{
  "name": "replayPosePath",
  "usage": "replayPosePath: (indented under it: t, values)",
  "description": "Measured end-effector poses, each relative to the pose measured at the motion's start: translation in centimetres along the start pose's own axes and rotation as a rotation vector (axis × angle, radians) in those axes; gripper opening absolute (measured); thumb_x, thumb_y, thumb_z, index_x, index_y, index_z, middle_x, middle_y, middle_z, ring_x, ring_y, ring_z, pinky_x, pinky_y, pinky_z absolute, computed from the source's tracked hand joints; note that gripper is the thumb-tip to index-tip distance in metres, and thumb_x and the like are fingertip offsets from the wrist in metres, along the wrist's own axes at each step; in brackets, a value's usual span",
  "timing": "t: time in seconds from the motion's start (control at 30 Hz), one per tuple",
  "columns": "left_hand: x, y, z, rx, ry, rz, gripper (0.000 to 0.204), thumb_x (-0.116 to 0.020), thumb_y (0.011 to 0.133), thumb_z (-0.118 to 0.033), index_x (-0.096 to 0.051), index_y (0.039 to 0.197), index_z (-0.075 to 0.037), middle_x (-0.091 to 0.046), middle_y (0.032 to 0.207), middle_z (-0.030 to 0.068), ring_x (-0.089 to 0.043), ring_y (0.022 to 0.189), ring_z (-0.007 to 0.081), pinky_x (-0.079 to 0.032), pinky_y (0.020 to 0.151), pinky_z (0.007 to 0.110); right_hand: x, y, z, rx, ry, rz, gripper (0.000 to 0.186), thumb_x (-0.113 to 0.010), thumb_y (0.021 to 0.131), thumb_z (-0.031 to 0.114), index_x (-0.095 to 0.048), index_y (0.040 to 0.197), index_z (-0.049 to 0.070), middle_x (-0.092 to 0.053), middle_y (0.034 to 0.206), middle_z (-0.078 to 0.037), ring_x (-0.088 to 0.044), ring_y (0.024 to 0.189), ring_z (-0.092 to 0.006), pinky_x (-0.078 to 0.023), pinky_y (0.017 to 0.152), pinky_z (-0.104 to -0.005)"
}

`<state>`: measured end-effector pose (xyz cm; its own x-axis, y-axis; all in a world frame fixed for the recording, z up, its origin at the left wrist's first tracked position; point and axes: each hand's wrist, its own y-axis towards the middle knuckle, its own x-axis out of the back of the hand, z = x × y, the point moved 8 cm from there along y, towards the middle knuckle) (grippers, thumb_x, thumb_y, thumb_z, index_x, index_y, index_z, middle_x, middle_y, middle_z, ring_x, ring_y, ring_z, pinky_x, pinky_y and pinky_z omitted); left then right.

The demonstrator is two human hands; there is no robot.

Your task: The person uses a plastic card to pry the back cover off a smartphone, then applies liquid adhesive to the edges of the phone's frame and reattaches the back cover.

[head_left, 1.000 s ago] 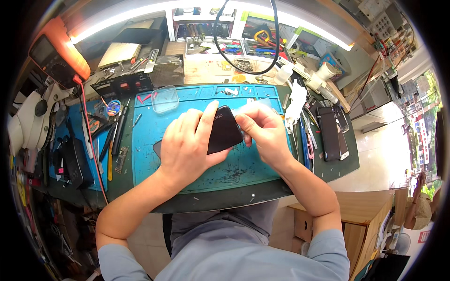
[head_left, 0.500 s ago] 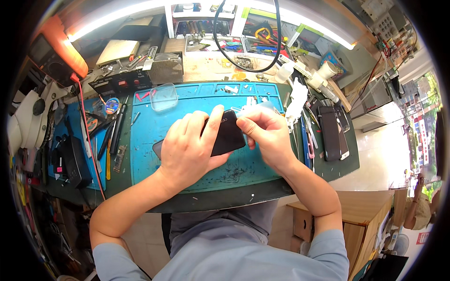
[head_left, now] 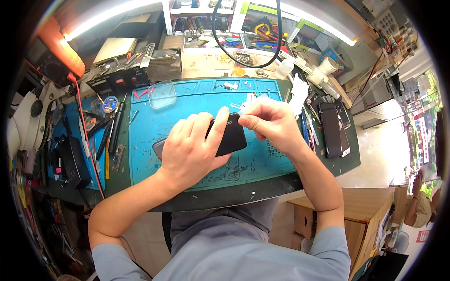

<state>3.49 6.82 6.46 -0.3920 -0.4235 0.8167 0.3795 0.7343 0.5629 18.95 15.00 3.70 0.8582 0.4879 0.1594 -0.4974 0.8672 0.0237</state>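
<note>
Phone (head_left: 233, 136) sits mid-frame in the head view, above the blue mat (head_left: 150, 126), where the left hand (head_left: 185, 145) wraps its fingers around it. The right hand (head_left: 273, 124) pinches narrow beside the upper-right corner; whether it holds anything, I cannot tell. Handling that corner seems the current step; the next move likely calls for steady support.

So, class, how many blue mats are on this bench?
2: the middle mat beneath the left hand and right hand, and the left mat, partly covered by a black box. Others may be hidden.
</note>
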Motion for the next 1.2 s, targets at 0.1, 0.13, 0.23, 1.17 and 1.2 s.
replayPosePath:
  t: [0.1,0.13,0.23,1.17,1.2]
  values:
    - [-0.1,-0.1,-0.3,-0.020,0.009,0.012,0.086,-0.089,0.065,-0.032,-0.057,0.140,-0.005,-0.056,0.103,0.0084,-0.059,0.087,0.0257,-0.049,0.076,0.038,0.2,0.0,0.4,0.026,-0.020,0.063,0.013,-0.080,0.093,0.011,-0.072,0.088,0.002,-0.067,0.086,-0.002,-0.054,0.060,-0.0051,-0.041,0.050,-0.0219]
    - [-0.1,-0.1,-0.4,-0.031,0.009,0.008,0.086,-0.089,0.065,-0.032,-0.057,0.140,-0.005,-0.056,0.103,0.0082,-0.059,0.087,0.0254,-0.049,0.075,0.038,0.4,0.1,0.6,0.032,-0.038,0.079,0.013,-0.080,0.093,0.011,-0.072,0.088,0.002,-0.067,0.085,-0.002,-0.053,0.060,-0.0049,-0.040,0.050,-0.0219]
    - [-0.4,-0.3,-0.7,-0.064,0.018,0.011,0.084,-0.089,0.065,-0.031,-0.058,0.139,-0.005,-0.056,0.102,0.0077,-0.059,0.086,0.0247,-0.048,0.074,0.038,0.5,-0.1,1.0,0.022,-0.102,0.117,0.012,-0.080,0.092,0.011,-0.072,0.088,0.003,-0.067,0.084,-0.001,-0.053,0.059,-0.0044,-0.039,0.049,-0.0217]
    - [-0.3,-0.7,-1.3,-0.126,-0.008,-0.034,0.082,-0.089,0.065,-0.035,-0.061,0.134,-0.003,-0.062,0.106,0.0079,-0.061,0.091,0.0267,-0.046,0.080,0.040,-0.3,1.9,4.2,-0.078,-0.538,0.415,0.025,-0.078,0.092,0.026,-0.075,0.096,0.001,-0.071,0.078,-0.002,-0.065,0.076,-0.0094,-0.051,0.067,-0.0274]
    - [-0.2,-0.7,-1.3,-0.124,-0.027,-0.054,0.083,-0.090,0.065,-0.035,-0.061,0.135,-0.003,-0.062,0.107,0.0080,-0.061,0.091,0.0270,-0.046,0.082,0.040,0.3,1.3,3.7,-0.044,-0.481,0.392,0.026,-0.078,0.093,0.027,-0.076,0.099,0.002,-0.071,0.079,-0.002,-0.066,0.077,-0.0091,-0.051,0.068,-0.0272]
